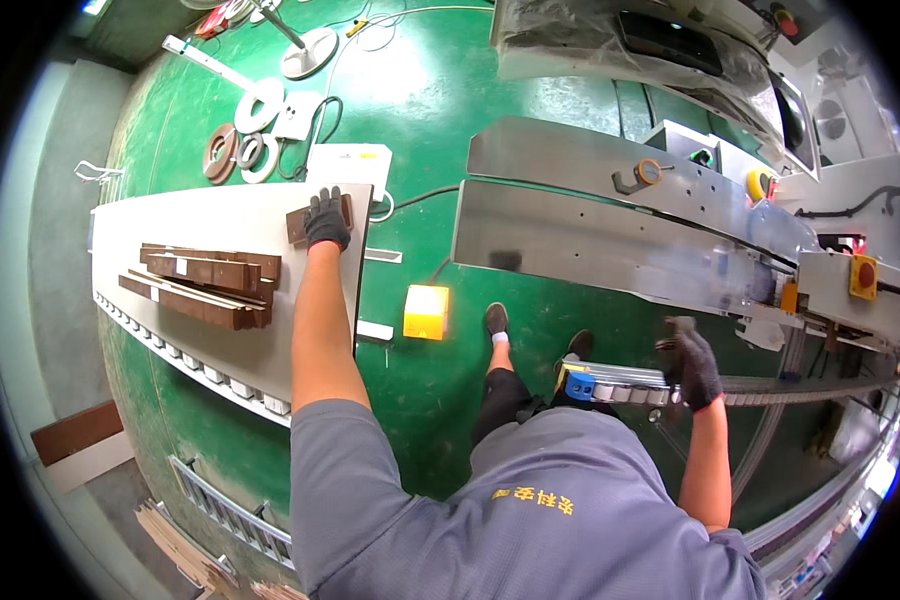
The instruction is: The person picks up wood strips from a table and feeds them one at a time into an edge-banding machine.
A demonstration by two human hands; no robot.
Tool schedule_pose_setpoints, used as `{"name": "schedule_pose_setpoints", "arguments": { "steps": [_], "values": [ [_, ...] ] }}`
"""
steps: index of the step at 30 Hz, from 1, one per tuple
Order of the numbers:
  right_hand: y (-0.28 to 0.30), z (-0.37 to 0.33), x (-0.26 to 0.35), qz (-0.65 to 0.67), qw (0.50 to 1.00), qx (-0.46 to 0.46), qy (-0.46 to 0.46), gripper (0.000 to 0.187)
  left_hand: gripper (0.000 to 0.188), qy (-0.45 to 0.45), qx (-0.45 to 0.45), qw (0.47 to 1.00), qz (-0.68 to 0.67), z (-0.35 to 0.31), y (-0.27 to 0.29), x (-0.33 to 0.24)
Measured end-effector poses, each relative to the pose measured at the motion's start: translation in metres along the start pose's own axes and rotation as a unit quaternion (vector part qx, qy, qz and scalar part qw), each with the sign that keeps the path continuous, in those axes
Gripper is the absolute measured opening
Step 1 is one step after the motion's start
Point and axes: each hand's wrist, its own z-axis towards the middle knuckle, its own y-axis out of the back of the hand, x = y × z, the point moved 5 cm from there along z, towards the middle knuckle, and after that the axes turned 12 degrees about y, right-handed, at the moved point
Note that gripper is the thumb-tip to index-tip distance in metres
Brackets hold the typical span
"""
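Note:
My left hand [325, 218], in a dark glove, reaches far forward and lies on a short brown board [298, 226] near the right edge of a pale panel. Its fingers are stretched out and apart over the board, hiding its middle. Beside it on the same pale panel [195, 218], several long brown strips [205, 280] lie stacked. My right hand [694, 362], also gloved, is by the roller rail [625, 384] at my right. Its fingers are apart, and I see nothing held in them.
A steel machine bed [570, 240] stands ahead on the right, with a red stop button [865, 278] at its far end. A yellow box [426, 312] sits on the green floor. Rolls of edge tape [220, 155] lie beyond the panel; a roller conveyor [232, 515] is at lower left.

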Motion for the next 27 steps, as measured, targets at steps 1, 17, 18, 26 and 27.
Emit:
{"name": "schedule_pose_setpoints", "arguments": {
  "steps": [1,17,18,26,27],
  "values": [
    [-0.02,-0.001,0.001,0.0,0.999,0.021,-0.038,0.042,0.079,-0.006,-0.006,1.0,0.004,0.003,-0.003,0.0],
    [-0.211,-0.057,0.144,-0.137,0.907,0.206,0.342,0.071,0.059,-0.19,0.034,0.657,-0.728,-0.317,0.194,-0.106],
    [-0.21,-0.061,0.149,-0.138,0.896,0.193,0.376,0.071,0.051,-0.229,0.005,0.644,-0.729,-0.331,0.199,-0.123],
    [-0.141,-0.086,0.133,-0.205,0.847,0.095,0.481,0.065,0.032,-0.321,-0.042,0.626,-0.71,-0.403,0.244,-0.201],
    [-0.134,-0.091,0.132,-0.201,0.848,0.095,0.481,0.065,0.032,-0.333,-0.053,0.627,-0.702,-0.409,0.246,-0.205]
  ]
}}
